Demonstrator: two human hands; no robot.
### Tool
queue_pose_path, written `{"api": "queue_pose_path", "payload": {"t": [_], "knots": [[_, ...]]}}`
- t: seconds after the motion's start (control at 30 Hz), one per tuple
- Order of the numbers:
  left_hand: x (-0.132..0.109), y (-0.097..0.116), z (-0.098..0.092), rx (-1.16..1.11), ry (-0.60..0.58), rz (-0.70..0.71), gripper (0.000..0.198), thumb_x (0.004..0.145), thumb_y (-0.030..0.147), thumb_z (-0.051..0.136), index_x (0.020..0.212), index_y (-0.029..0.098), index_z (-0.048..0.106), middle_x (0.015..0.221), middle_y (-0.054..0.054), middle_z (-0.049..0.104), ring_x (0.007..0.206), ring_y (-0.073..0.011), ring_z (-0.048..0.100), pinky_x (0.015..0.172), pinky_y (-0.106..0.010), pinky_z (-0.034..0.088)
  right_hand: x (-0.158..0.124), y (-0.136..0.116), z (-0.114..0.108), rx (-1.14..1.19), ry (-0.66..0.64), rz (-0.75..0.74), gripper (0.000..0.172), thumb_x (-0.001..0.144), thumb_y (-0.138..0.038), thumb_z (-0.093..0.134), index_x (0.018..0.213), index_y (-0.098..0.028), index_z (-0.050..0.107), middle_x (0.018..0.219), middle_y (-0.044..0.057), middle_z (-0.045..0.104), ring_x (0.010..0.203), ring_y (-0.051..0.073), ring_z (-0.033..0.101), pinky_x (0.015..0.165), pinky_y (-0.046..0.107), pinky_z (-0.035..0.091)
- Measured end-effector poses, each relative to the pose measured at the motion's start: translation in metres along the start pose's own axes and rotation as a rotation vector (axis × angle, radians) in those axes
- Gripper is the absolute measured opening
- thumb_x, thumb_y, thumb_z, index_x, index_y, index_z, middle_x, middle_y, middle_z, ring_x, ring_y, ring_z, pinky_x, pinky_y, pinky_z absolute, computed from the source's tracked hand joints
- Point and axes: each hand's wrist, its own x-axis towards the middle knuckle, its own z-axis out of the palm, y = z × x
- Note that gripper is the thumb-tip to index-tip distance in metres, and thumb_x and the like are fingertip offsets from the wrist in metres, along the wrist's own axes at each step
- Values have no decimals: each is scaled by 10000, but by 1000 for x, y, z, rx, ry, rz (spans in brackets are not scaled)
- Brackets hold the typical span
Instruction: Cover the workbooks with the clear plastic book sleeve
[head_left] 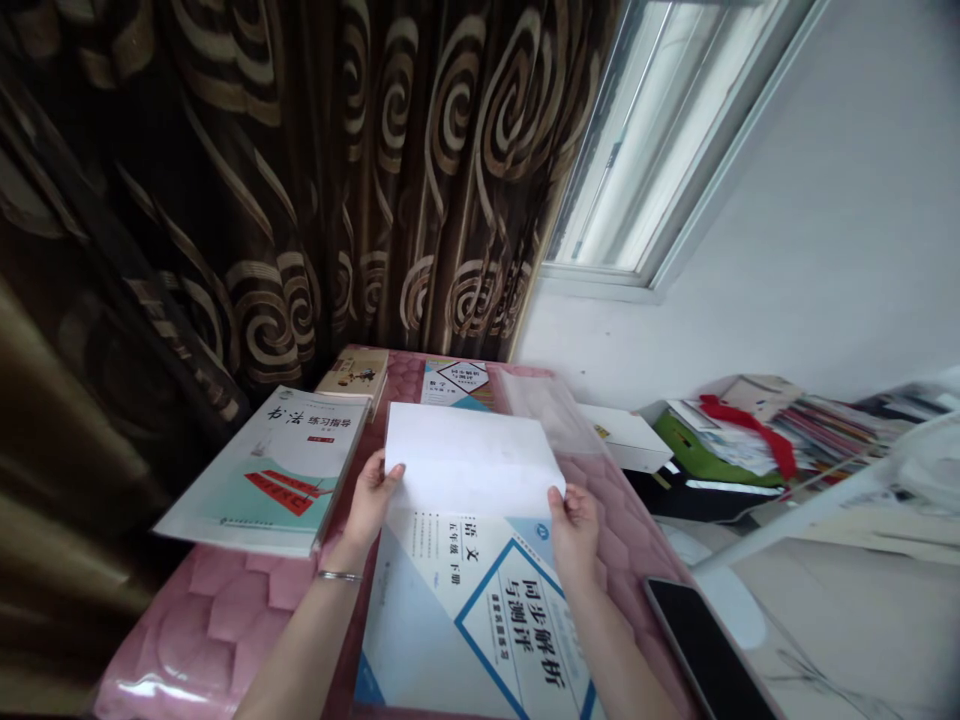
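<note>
A blank white sheet of paper (472,455) is held up by its two sides above a workbook. My left hand (375,490), with a thin bracelet at the wrist, pinches the sheet's left edge between thumb and fingers. At the lower right corner, my right hand (574,510) grips the paper the same way. Beneath lies the blue and white workbook (480,620) with large Chinese characters on its cover. The sheet hides the workbook's far part.
A stack of books (300,460) lies at the left, with a tan book (352,372) behind. Another booklet (457,382) and a clear plastic sleeve (547,405) are at the back. On the right are a phone (705,640), a white box (630,440) and piled papers (840,425).
</note>
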Motion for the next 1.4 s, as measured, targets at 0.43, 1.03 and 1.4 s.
{"api": "queue_pose_path", "payload": {"t": [0.43,1.03,1.4], "knots": [[2,23,7,-61,-2,52,484,668,337,780,1097,217,590,1098,-49,685,945,-176,637,820,-275,493,18,-15,-6,26,-246,83,435,682,-524,717,936,-174,674,850,49,711,708,196,602,631,312,490],[4,46,8,-15,31,20,492,667,435,770,1070,207,603,976,-55,707,819,-183,658,698,-266,522,-1,-20,-6,-277,-79,-85,484,743,-686,546,694,-206,512,610,-7,553,584,159,495,552,281,418],[13,52,15,-11,60,57,374,666,408,754,916,168,611,799,-19,685,627,-127,591,586,-223,468,-2,-14,-5,-197,-120,-56,436,738,-617,587,859,-198,578,766,26,654,682,176,576,640,298,473]]}}
